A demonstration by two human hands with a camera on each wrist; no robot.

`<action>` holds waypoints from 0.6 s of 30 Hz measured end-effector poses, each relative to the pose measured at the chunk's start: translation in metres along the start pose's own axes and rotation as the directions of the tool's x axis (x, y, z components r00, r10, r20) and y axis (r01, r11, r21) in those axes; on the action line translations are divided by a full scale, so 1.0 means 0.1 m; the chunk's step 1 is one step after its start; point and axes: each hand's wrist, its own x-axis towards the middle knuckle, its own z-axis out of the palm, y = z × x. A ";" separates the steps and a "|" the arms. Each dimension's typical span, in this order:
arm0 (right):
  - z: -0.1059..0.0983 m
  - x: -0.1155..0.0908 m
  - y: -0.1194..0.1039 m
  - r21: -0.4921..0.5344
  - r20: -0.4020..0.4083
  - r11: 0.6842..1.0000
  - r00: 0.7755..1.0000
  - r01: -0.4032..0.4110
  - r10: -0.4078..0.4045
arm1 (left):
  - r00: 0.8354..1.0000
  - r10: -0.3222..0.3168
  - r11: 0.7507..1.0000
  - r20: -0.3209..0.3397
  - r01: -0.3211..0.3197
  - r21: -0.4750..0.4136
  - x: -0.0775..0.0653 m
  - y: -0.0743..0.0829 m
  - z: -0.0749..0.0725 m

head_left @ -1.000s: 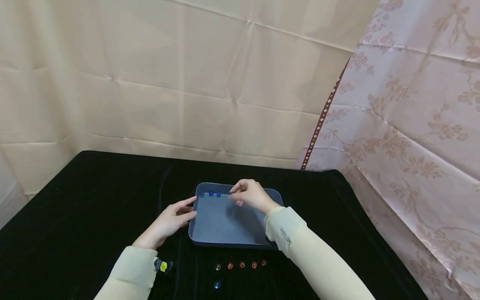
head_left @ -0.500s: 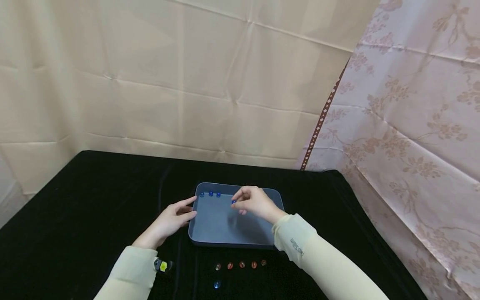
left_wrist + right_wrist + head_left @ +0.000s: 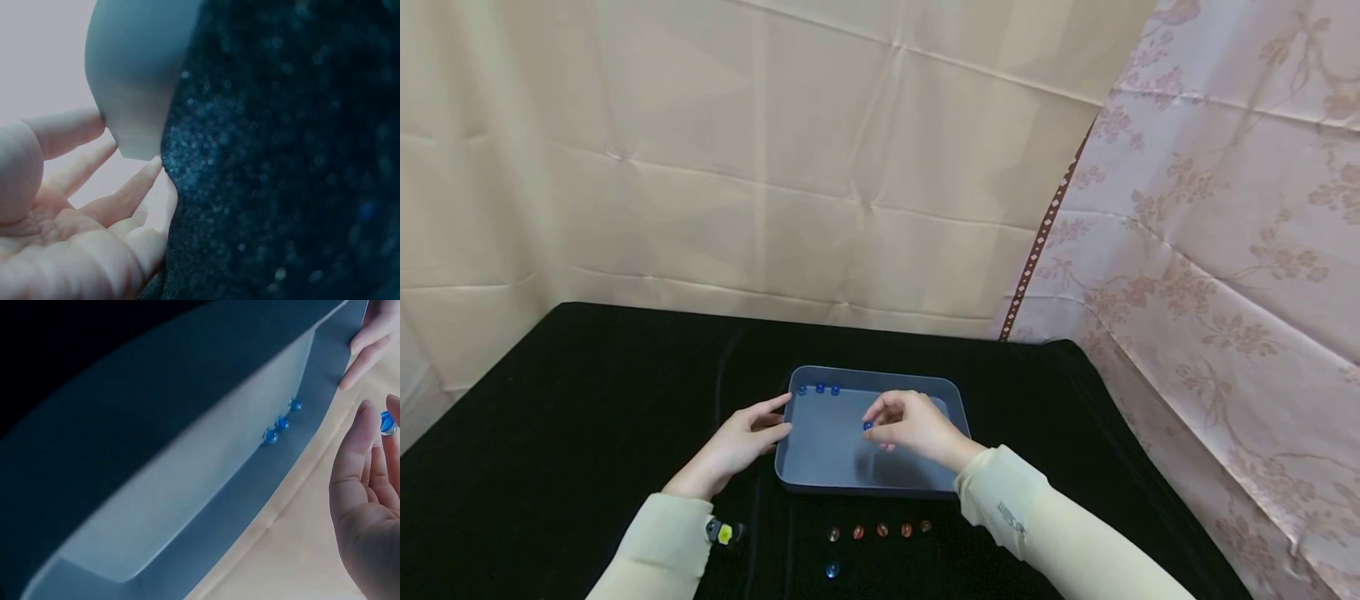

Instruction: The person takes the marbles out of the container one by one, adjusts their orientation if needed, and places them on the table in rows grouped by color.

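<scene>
My right hand [image 3: 917, 425] pinches a blue marble [image 3: 868, 426] between thumb and fingertips, over the middle of the blue-grey tray [image 3: 827, 467]. The right wrist view shows the same marble [image 3: 388, 423] at the fingertips. Three blue marbles [image 3: 820, 388] sit in a row along the tray's far wall, toward its left corner. My left hand [image 3: 741, 442] is at the tray's left edge, fingers extended. In the left wrist view, its fingertips [image 3: 100, 119] touch the tray's outer wall [image 3: 134, 119].
On the black cloth [image 3: 625, 400] in front of the tray lie several orange and clear marbles [image 3: 882, 530] in a row. A single blue marble [image 3: 832, 570] lies nearer. A cream curtain [image 3: 775, 167] hangs behind the table, a floral one [image 3: 1225, 250] at the right.
My right hand has drawn back from the tray's far wall toward its middle, bringing the pinched blue marble along. The left hand and the three marbles in the tray stay put.
</scene>
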 end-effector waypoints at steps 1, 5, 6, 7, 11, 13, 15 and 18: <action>0.01 -0.02 0.00 0.003 0.002 1.000 1.000 0.003 -0.003 | 1.000 0.000 1.000 -0.001 0.000 0.001 0.00 0.00 0.00; 0.05 -0.09 -0.02 0.008 0.019 1.000 1.000 0.015 -0.015 | 1.000 -0.002 1.000 -0.005 0.002 0.004 0.00 0.00 0.01; 0.06 -0.10 -0.03 0.009 0.026 1.000 0.999 0.018 -0.019 | 1.000 -0.003 1.000 -0.006 0.003 0.003 -0.01 0.00 0.01; 0.06 -0.12 -0.03 0.011 0.033 1.000 0.999 0.024 -0.024 | 1.000 -0.002 1.000 -0.005 0.002 0.004 -0.01 0.00 0.01; 0.08 -0.18 -0.05 0.025 0.057 0.999 0.998 0.034 -0.036 | 1.000 -0.001 1.000 -0.004 0.001 0.001 -0.01 0.00 0.01; 0.09 -0.21 -0.05 0.034 0.065 0.999 0.997 0.038 -0.040 | 1.000 -0.002 1.000 -0.004 0.002 0.001 -0.01 0.01 0.01; 0.10 -0.24 -0.06 0.034 0.072 0.999 0.997 0.038 -0.041 | 1.000 -0.004 1.000 -0.004 0.004 0.000 -0.01 0.01 0.01; 0.11 -0.28 -0.06 0.030 0.083 0.999 0.996 0.039 -0.042 | 1.000 -0.008 1.000 -0.005 0.008 0.004 0.00 0.01 0.01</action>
